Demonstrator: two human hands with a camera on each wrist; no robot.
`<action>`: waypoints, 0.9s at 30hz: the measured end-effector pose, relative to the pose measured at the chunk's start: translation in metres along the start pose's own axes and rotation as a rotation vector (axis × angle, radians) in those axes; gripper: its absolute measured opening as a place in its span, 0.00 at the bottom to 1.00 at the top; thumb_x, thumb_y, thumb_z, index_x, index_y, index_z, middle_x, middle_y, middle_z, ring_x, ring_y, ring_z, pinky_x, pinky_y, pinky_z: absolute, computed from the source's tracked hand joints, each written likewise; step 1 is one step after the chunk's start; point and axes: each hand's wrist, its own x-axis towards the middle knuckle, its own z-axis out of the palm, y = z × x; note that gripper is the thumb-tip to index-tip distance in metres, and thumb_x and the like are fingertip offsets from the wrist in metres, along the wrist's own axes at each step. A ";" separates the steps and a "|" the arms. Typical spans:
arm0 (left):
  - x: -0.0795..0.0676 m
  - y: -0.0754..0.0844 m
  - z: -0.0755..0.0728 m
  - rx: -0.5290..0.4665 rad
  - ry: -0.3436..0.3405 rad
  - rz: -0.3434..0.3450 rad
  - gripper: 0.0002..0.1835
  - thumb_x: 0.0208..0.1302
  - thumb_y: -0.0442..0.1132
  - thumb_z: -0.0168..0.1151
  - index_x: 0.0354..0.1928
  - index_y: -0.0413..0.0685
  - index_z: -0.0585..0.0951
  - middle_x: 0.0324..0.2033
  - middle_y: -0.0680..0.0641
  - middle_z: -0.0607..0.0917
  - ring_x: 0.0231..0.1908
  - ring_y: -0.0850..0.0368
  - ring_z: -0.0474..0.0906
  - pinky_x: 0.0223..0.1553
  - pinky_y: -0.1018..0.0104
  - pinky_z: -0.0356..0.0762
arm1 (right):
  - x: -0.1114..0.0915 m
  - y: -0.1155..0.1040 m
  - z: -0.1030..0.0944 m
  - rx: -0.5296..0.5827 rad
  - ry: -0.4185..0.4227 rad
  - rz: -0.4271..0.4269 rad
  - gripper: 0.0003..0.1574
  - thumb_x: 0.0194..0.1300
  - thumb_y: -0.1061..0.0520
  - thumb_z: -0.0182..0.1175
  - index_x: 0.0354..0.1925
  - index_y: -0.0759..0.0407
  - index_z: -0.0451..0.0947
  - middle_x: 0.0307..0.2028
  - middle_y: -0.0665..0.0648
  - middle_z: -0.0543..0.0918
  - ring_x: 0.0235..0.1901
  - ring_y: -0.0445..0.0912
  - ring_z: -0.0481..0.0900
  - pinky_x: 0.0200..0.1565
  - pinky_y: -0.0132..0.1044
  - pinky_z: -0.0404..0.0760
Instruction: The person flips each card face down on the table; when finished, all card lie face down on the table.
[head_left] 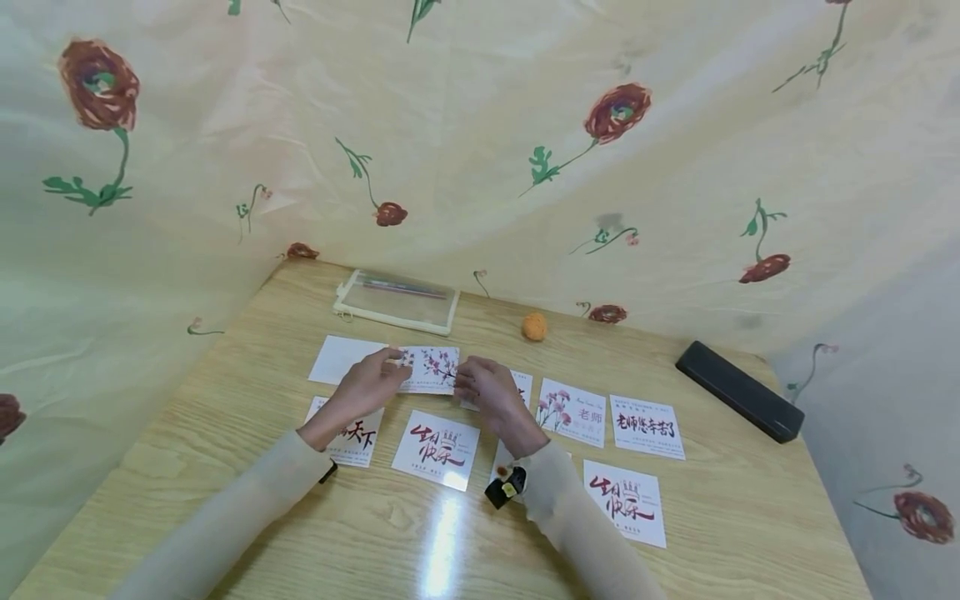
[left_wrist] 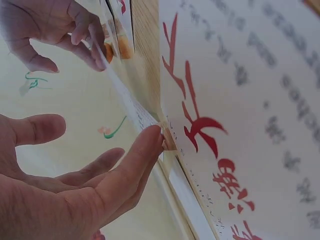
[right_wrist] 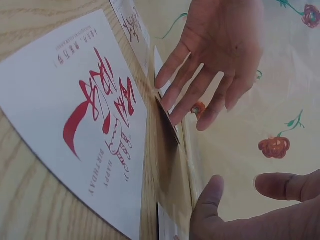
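Observation:
A white card with pink blossom branches (head_left: 435, 367) lies toward the back of the table, between the two hands. My left hand (head_left: 372, 383) touches its left end with straight fingers; in the left wrist view the left thumb (left_wrist: 45, 129) stands away from the card. At the card's right end is my right hand (head_left: 491, 392), fingertips right at the edge, its thumb (left_wrist: 42, 64) apart from the fingers. A blank white card (head_left: 341, 360) lies left of the blossom card. Under the left wrist a card with red writing (head_left: 360, 437) is partly covered.
Nearer me lie birthday cards, one in the middle (head_left: 435, 450) and one at right (head_left: 626, 504). A carnation card (head_left: 570, 412) and a red-lettered card (head_left: 647, 427) sit right. Behind are a clear pencil pouch (head_left: 397, 300), an orange ball (head_left: 534, 327) and a black case (head_left: 738, 390).

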 end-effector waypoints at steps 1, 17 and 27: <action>0.000 0.000 0.001 0.017 0.007 0.006 0.32 0.81 0.52 0.48 0.77 0.40 0.65 0.69 0.31 0.76 0.67 0.33 0.75 0.64 0.37 0.78 | 0.001 0.001 0.000 -0.005 0.008 -0.007 0.31 0.81 0.59 0.50 0.76 0.68 0.62 0.61 0.66 0.77 0.50 0.47 0.80 0.56 0.36 0.84; -0.005 0.016 0.016 0.133 0.009 0.099 0.39 0.77 0.64 0.51 0.78 0.45 0.67 0.69 0.30 0.77 0.65 0.33 0.78 0.57 0.42 0.81 | 0.010 0.005 0.006 -0.022 -0.025 -0.052 0.24 0.78 0.62 0.57 0.67 0.69 0.73 0.46 0.59 0.85 0.38 0.41 0.85 0.46 0.31 0.88; -0.003 0.016 0.016 -0.011 -0.047 0.117 0.34 0.80 0.63 0.48 0.77 0.51 0.70 0.64 0.34 0.82 0.49 0.41 0.87 0.47 0.49 0.86 | 0.008 0.007 0.011 -0.049 -0.105 -0.020 0.32 0.78 0.56 0.60 0.73 0.67 0.67 0.62 0.70 0.82 0.54 0.53 0.87 0.62 0.42 0.85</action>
